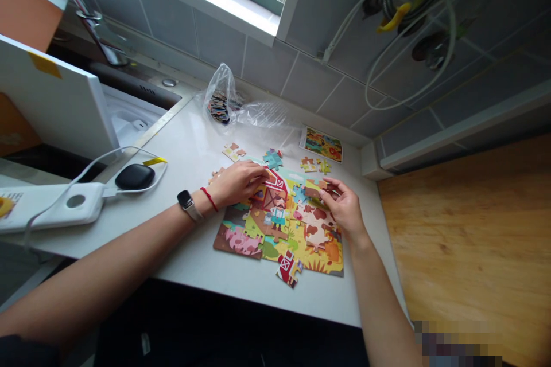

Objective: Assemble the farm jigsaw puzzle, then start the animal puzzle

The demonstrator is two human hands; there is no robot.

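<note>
A partly joined farm jigsaw puzzle (275,241) lies on the white counter, with a farmer, a red barn, a pink pig and a brown-spotted cow on it. My left hand (242,182) rests palm down over its upper left, fingertips on the barn; its thumb is hidden. Above the upper right part, my right hand (345,206) pinches a brown and green puzzle piece (315,189) between thumb and fingers. A loose red barn piece (287,269) overlaps the near edge. Beyond the far edge lie a teal piece (272,159), a pale piece (233,152) and yellow-green pieces (308,164).
A clear plastic bag (221,100) with more pieces stands toward the wall, near a small picture card (322,144). At left are a white power strip (77,203), a black rounded device (135,176) and a sink edge (167,117). A wooden surface (465,229) adjoins at right.
</note>
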